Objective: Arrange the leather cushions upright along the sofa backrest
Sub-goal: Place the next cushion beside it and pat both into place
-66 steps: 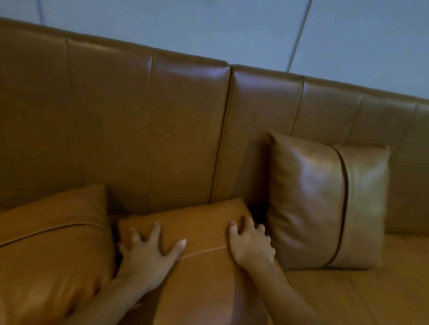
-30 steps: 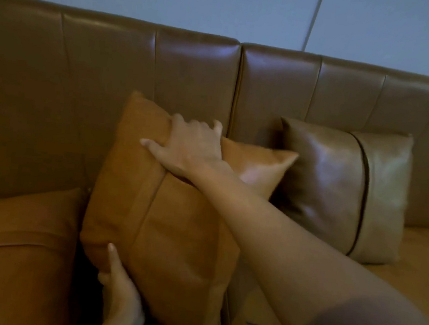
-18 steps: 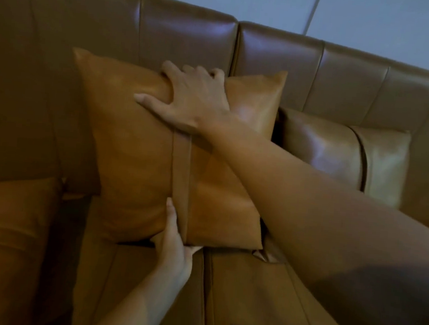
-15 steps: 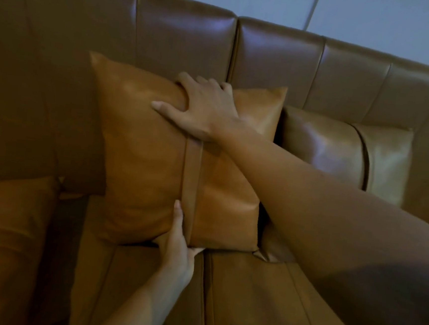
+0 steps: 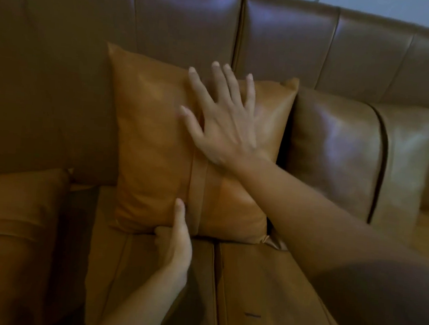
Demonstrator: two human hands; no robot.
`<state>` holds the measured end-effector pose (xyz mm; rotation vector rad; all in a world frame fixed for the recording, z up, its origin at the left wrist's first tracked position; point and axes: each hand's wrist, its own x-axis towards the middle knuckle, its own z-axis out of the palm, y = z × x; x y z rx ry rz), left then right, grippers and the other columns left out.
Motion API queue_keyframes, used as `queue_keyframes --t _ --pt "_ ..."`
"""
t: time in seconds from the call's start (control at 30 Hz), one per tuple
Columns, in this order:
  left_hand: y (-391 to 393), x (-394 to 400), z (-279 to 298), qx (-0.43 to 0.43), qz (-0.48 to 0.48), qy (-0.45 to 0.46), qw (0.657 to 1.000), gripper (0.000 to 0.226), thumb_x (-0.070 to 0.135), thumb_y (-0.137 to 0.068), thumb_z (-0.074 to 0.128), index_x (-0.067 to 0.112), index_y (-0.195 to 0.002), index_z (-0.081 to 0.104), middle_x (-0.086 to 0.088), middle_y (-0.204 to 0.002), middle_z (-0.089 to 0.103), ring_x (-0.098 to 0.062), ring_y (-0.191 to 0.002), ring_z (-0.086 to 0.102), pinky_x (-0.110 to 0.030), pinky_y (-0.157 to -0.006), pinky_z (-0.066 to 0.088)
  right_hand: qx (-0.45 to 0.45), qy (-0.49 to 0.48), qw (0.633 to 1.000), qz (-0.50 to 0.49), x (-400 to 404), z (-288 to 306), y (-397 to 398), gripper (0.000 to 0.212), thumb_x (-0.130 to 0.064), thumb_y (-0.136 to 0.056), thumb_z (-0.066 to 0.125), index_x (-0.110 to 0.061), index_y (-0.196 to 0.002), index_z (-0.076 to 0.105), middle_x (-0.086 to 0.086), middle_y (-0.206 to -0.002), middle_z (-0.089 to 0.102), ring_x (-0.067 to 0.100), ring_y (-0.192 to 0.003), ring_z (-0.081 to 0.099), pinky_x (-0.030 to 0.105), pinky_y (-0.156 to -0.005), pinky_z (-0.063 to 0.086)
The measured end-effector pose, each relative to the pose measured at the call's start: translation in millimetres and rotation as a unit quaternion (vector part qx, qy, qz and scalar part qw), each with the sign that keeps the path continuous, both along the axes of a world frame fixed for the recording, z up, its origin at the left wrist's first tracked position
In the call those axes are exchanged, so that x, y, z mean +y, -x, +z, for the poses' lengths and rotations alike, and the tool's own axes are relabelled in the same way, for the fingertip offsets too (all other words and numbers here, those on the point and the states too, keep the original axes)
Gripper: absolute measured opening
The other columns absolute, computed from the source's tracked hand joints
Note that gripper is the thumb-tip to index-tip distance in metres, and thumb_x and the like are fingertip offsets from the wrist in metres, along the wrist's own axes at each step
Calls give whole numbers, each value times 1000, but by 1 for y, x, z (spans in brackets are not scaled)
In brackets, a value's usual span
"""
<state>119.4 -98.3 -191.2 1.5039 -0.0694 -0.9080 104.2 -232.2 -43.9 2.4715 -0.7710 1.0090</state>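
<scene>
mid cushion (image 5: pixel 155 141): tan leather, upright, leaning on backrest (image 5: pixel 184 22), bottom edge on seat (image 5: pixel 261 296); vertical strap down its centre
right hand (image 5: pixel 224 127): flat on upper front of mid cushion, fingers spread, forearm crossing its lower right corner
left hand (image 5: pixel 175 239): at bottom edge of mid cushion, thumb up against the front beside the strap, fingers tucked under
right cushion (image 5: pixel 338 152): darker brown, upright against backrest, touching mid cushion
left cushion (image 5: pixel 13 222): tan, lower left, apart from mid cushion, partly out of frame
</scene>
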Motion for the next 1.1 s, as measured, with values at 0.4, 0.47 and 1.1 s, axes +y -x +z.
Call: queue_keyframes --t 0.4,0.47,1.1 --pt "-57 -2 -5 -764 -222 -171 581 132 75 -57 73 45 -149 -16 -3 -159 -31 -45 -143 -23 -82 -97 16 36 45 995 -85 -14 -73 10 69 -60 -100 22 -30 -160 5 23 -167 7 41 -154 3 71 -116 7" --pt "-60 -9 -7 -760 -220 -183 584 136 74 -54 75 45 -149 -17 -3 -159 -32 -45 -142 -24 -83 -96 15 38 49 994 -89 -19 -76 7 70 -59 -100 22 -30 -160 3 23 -167 6 41 -154 3 72 -116 7" --pt "-69 -4 -15 -742 -197 -198 610 139 75 -47 78 44 -151 -8 -14 -163 -16 -58 -140 -12 -79 -93 30 56 -23 993 -101 -26 -75 46 68 -62 -101 23 -35 -159 2 19 -168 -2 38 -154 -6 81 -108 11"
